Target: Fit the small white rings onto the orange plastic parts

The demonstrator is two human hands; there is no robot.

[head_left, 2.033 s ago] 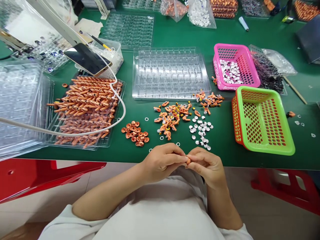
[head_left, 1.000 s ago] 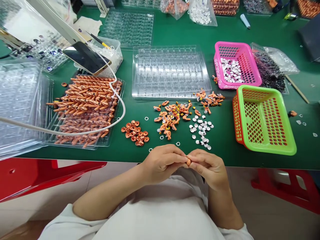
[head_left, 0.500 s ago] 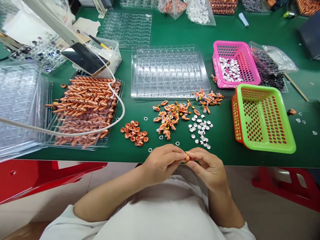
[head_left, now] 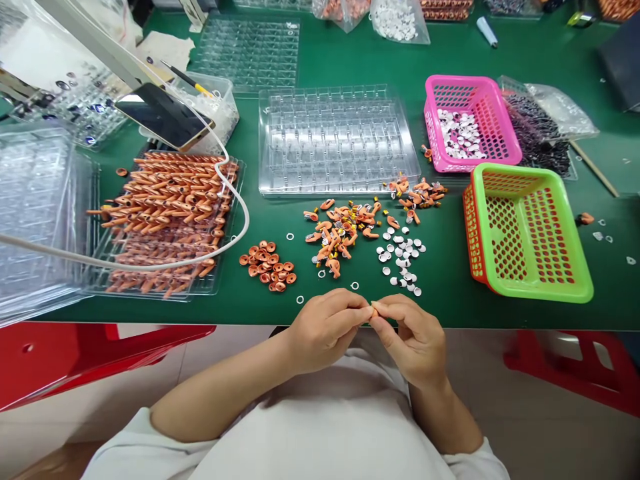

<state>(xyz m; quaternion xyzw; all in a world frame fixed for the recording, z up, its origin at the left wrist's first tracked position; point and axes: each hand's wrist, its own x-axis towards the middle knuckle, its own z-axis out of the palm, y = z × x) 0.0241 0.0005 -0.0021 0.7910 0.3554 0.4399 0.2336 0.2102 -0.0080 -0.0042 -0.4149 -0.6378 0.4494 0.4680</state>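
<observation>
A small orange part is pinched between the fingertips of both hands at the table's front edge, mostly covered by them. My left hand grips it from the left, and my right hand from the right. Just beyond the hands lie a heap of orange curved pieces with yellow bits, a group of white discs and, to the left, a pile of copper-coloured round cups. Several small white rings are scattered near the fingers.
Clear plastic trays lie behind the heap. On the right are a pink basket with white pieces and a green basket. A tray of orange parts, a white cable and a phone are at left.
The fingertips have closed further over the orange part, so less of it shows. My right hand has tilted slightly. The view has shifted a little.
</observation>
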